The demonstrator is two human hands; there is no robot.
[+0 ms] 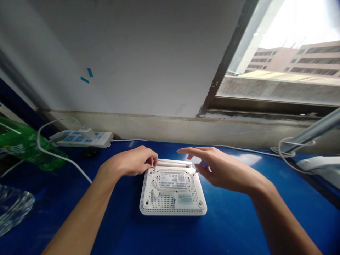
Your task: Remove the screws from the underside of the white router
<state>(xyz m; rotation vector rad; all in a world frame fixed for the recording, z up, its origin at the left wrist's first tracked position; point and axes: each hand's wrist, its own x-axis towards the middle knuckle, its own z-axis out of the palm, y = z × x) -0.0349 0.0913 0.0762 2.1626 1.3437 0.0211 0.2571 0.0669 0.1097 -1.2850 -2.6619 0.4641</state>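
A white router lies upside down on the blue table, its label and vent holes facing up. White antennas are folded along its far edge. My left hand rests at the far left corner, fingers curled and pinched on the antenna end there. My right hand hovers at the far right corner with fingers stretched out toward the left, holding nothing that I can see.
A white power strip with a plugged cable sits at the back left by the wall. A green bottle lies at the left, clear plastic nearer. White cables and a grey lamp arm are at the right under the window.
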